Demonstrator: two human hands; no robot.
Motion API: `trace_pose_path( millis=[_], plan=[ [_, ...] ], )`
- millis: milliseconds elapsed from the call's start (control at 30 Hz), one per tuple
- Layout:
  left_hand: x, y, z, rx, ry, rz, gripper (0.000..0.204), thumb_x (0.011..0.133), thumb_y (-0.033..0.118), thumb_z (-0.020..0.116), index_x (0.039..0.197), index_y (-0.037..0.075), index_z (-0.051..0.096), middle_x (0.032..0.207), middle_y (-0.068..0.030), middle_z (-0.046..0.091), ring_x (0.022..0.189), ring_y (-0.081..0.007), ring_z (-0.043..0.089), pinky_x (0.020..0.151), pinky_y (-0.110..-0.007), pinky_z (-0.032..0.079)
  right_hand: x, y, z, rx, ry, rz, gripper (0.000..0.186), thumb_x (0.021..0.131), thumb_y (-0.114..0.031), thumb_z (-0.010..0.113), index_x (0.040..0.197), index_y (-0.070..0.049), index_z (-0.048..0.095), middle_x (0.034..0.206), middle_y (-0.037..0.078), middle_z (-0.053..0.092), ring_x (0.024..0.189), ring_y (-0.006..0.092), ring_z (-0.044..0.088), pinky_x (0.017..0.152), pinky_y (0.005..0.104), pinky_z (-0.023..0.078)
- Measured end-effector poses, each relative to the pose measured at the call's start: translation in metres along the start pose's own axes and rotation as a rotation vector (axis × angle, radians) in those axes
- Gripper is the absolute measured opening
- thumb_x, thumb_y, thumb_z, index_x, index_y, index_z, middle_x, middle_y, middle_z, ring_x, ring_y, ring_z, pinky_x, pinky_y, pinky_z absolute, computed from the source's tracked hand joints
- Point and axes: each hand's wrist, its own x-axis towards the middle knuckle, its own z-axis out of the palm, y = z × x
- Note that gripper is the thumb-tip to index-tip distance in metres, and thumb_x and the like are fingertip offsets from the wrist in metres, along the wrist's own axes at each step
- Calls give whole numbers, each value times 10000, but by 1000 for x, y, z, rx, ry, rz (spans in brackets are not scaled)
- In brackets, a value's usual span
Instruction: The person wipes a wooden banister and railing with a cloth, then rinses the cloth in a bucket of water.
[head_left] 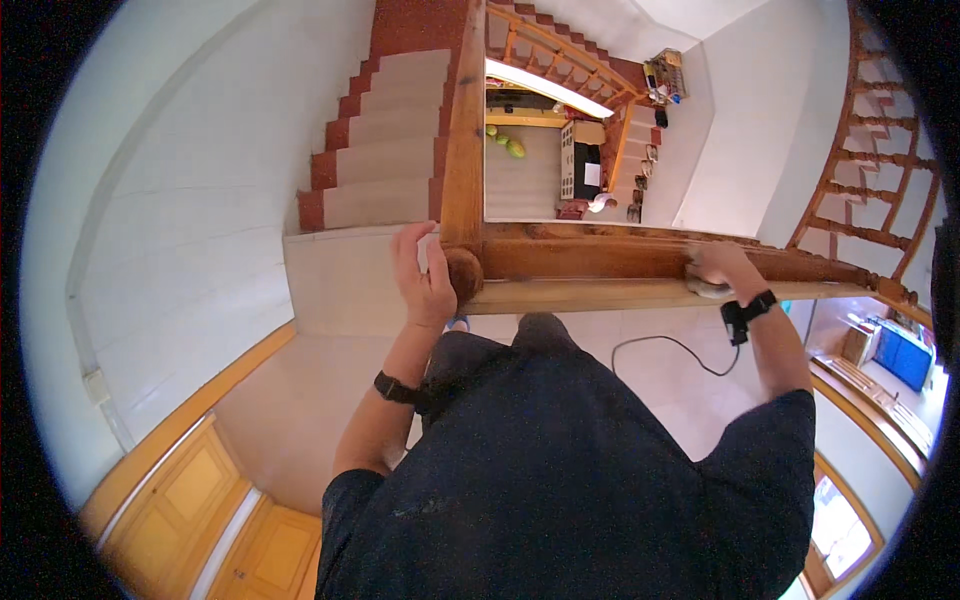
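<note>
Likely mid-wipe: right hand (724,264) blurred but gripping what looks like a pale cloth (708,290) on the wooden rail (590,258), left hand (425,288) loosely spread beside the round knob (464,272), next move probably needing steady pressure along the rail.

Dark short-sleeved shirt (570,470), black wristbands (396,388)

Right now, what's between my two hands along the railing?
In the head view: the rounded wooden knob beside your left hand, then bare brown handrail, up to the pale, cloth-like thing under your right hand.
</note>
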Motion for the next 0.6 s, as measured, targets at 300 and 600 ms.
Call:
trace_pose_path(
  millis=[300,600],
  plan=[
    [-4,2,2,50,138,6,264,866,72,443,1104,-20,512,1092,-181,501,1019,-308,468,881,-374,381,57,-159,-95,1247,111,-715,534,943,-500,397,1047,-31,629,872,67,648,748,128,585,639,300,482],
    [-15,1,-2,181,153,-2,265,857,61,427,1094,-19,516,1105,-182,501,1024,-308,470,883,-377,377,159,-286,-93,337,759,-956,363,841,-482,532,985,-171,649,924,85,642,840,318,592,721,392,479]
  ],
)
